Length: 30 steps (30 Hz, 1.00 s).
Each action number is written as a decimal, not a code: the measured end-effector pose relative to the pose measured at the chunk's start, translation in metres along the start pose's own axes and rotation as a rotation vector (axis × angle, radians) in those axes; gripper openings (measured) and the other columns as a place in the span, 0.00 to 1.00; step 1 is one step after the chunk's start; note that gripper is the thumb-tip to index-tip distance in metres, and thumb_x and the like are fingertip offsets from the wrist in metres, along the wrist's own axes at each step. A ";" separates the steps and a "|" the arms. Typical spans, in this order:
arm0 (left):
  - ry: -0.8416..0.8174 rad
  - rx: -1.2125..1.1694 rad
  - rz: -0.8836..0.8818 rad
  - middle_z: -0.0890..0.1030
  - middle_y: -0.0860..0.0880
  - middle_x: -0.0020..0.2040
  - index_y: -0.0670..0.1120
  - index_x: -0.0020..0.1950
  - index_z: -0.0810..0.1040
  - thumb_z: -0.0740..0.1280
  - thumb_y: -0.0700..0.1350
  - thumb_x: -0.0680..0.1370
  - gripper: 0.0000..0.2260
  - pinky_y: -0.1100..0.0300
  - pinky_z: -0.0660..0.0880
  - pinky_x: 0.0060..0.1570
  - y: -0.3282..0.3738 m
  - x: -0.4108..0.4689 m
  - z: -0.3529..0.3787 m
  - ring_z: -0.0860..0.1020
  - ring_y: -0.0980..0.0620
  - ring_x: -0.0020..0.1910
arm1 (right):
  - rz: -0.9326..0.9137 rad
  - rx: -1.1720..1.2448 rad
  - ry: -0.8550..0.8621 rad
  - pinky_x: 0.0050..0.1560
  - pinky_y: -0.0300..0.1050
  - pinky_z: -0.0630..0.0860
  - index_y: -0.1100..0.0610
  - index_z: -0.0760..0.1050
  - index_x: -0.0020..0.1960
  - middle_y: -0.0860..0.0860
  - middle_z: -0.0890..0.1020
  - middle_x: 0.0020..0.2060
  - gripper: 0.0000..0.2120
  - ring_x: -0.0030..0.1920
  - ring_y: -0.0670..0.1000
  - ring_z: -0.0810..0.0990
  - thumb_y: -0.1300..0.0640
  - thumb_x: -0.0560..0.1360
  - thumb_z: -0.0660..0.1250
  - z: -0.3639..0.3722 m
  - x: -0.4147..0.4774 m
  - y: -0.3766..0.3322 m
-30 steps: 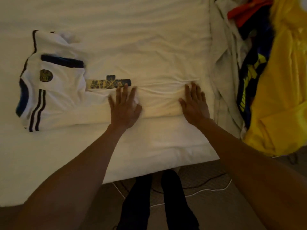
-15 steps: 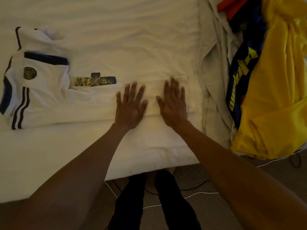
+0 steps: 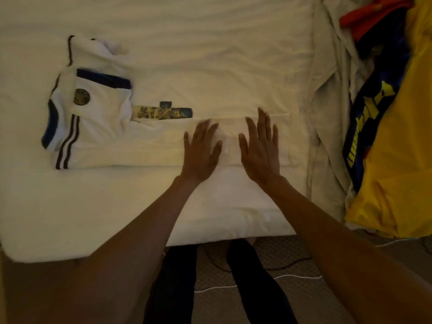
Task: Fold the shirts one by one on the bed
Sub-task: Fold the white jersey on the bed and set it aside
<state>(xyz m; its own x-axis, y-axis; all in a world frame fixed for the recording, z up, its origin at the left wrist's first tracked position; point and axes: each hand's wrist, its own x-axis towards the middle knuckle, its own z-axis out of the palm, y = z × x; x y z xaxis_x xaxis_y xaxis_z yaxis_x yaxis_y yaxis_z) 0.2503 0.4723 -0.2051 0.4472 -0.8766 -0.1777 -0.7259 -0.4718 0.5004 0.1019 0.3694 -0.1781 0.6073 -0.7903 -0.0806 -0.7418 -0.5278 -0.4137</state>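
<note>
A white shirt (image 3: 105, 139) with dark stripes, a round badge and a blue collar lies lengthwise on the bed (image 3: 187, 43), its near side folded over, collar to the left. My left hand (image 3: 201, 149) lies flat and open on the lower part of the shirt, fingers spread. My right hand (image 3: 261, 148) rests flat beside it, palm down near the shirt's hem. Neither hand grips the cloth.
A heap of unfolded shirts sits at the right: a yellow one (image 3: 402, 160), a dark blue one with yellow print (image 3: 367, 113), a red one (image 3: 364, 17) and a pale cloth (image 3: 327, 90). The bed's near edge (image 3: 210, 230) is just before my legs; cables lie on the floor.
My right hand slid left along the folded shirt, from its hem toward my left hand, then stayed beside it. Both hands remain flat; the wrinkles between them are smoothed.
</note>
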 end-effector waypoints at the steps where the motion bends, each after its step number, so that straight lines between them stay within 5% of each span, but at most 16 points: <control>1: 0.077 -0.049 -0.023 0.65 0.48 0.78 0.50 0.77 0.65 0.57 0.52 0.84 0.21 0.37 0.53 0.75 -0.007 -0.005 -0.011 0.59 0.49 0.78 | -0.045 0.051 0.021 0.77 0.55 0.52 0.56 0.63 0.75 0.57 0.56 0.79 0.22 0.79 0.56 0.53 0.49 0.85 0.52 -0.001 0.005 -0.020; 5: 0.377 -0.076 -0.059 0.77 0.45 0.67 0.44 0.68 0.75 0.61 0.46 0.83 0.15 0.48 0.71 0.63 -0.072 -0.023 -0.073 0.74 0.46 0.66 | -0.183 0.184 0.070 0.60 0.52 0.71 0.57 0.72 0.65 0.54 0.77 0.62 0.14 0.61 0.55 0.74 0.56 0.81 0.59 0.008 0.046 -0.113; 7: 0.437 -0.036 -0.139 0.78 0.46 0.64 0.45 0.66 0.76 0.62 0.45 0.81 0.14 0.53 0.71 0.58 -0.115 -0.028 -0.111 0.75 0.46 0.61 | -0.250 0.188 0.031 0.52 0.52 0.72 0.57 0.74 0.62 0.54 0.79 0.56 0.12 0.54 0.57 0.76 0.57 0.79 0.61 0.018 0.070 -0.167; 11: 0.485 -0.053 -0.276 0.79 0.46 0.61 0.44 0.66 0.76 0.63 0.45 0.82 0.13 0.47 0.76 0.58 -0.196 -0.033 -0.173 0.77 0.44 0.60 | -0.383 0.110 -0.162 0.52 0.51 0.69 0.56 0.74 0.61 0.54 0.78 0.56 0.11 0.55 0.57 0.75 0.57 0.80 0.61 0.045 0.114 -0.270; 16: 0.303 -0.001 -0.459 0.76 0.42 0.63 0.42 0.68 0.74 0.69 0.45 0.79 0.19 0.46 0.75 0.59 -0.272 -0.039 -0.216 0.76 0.39 0.62 | -0.557 -0.178 -0.403 0.60 0.53 0.68 0.57 0.63 0.74 0.57 0.70 0.69 0.26 0.66 0.60 0.69 0.61 0.77 0.65 0.089 0.148 -0.371; 21: 0.162 -0.051 -0.414 0.74 0.42 0.67 0.41 0.71 0.71 0.70 0.48 0.79 0.23 0.48 0.72 0.60 -0.310 -0.055 -0.221 0.73 0.41 0.66 | -0.753 -0.384 -0.485 0.71 0.55 0.60 0.54 0.55 0.79 0.57 0.55 0.78 0.30 0.77 0.59 0.55 0.60 0.80 0.60 0.125 0.162 -0.398; 30: 0.045 -0.121 -0.508 0.81 0.46 0.54 0.46 0.59 0.78 0.74 0.50 0.76 0.15 0.47 0.77 0.50 -0.325 -0.052 -0.232 0.79 0.44 0.53 | -0.808 -0.539 -0.357 0.65 0.58 0.63 0.56 0.75 0.63 0.57 0.76 0.60 0.17 0.64 0.61 0.70 0.53 0.76 0.69 0.127 0.176 -0.393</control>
<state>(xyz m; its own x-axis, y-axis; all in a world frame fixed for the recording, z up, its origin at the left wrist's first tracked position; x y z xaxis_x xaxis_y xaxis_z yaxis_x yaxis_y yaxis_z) 0.5845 0.6936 -0.1616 0.7515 -0.5335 -0.3882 -0.3468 -0.8199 0.4555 0.5363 0.4768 -0.1453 0.9646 -0.0468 -0.2596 -0.0511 -0.9986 -0.0100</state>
